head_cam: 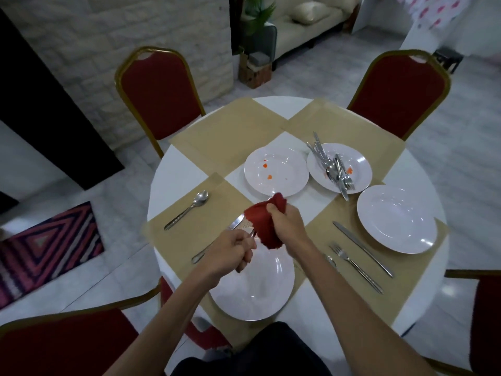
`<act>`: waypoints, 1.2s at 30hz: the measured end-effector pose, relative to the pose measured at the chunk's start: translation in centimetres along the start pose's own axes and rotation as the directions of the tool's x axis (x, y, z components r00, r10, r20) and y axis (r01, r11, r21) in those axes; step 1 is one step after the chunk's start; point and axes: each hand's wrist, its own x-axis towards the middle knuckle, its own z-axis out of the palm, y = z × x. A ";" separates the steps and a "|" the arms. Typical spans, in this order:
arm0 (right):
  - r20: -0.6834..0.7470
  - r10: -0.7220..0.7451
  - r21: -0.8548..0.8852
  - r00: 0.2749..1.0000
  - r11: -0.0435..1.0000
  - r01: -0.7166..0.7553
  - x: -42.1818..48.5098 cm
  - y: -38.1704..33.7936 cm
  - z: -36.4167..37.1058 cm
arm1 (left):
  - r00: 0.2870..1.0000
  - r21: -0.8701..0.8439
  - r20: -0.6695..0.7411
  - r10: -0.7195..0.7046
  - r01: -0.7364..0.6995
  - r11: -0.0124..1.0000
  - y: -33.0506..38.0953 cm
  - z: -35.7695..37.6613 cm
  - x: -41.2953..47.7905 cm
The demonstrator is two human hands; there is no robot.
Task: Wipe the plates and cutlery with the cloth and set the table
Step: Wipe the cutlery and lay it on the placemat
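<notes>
Above near plate: left hand pinches utensil, maybe fork; right hand, grip clenched on red cloth wrapping it.

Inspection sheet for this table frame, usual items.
Surface: round white table, four tan placemats.
Job's things: near plate and right plate look clean; middle plate has orange smears; back-right plate smeared too, carrying piled cutlery. Spoon on the left mat; knife and fork beside the right plate.
Clutter: nothing seen.
Hands: right hand grips the red cloth; left hand holds a cutlery piece, its end in the cloth.
Cables: nothing seen.
Surroundings: red chairs around; striped rug left; sofa and plant behind.
</notes>
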 end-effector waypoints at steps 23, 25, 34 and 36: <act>0.153 0.192 0.312 0.969 0.921 -0.232 0.2 -1.0 -0.6 | 0.992 -0.167 -0.126 0.010 -0.031 0.985 -1.2 -1.4 0.1; 0.143 0.193 0.328 0.971 0.916 -0.230 -0.4 -1.0 -0.4 | 0.994 -0.152 -0.108 0.004 -0.020 0.988 -1.4 -0.5 -0.1; 0.098 0.107 0.426 0.989 0.894 -0.139 -1.6 0.5 -1.0 | 0.977 -0.215 -0.201 -0.064 0.020 0.976 -2.1 0.8 0.5; 0.079 0.096 0.268 0.992 0.957 -0.114 -1.9 0.8 -0.6 | 0.992 -0.206 -0.126 -0.033 0.006 0.979 -1.7 1.6 0.2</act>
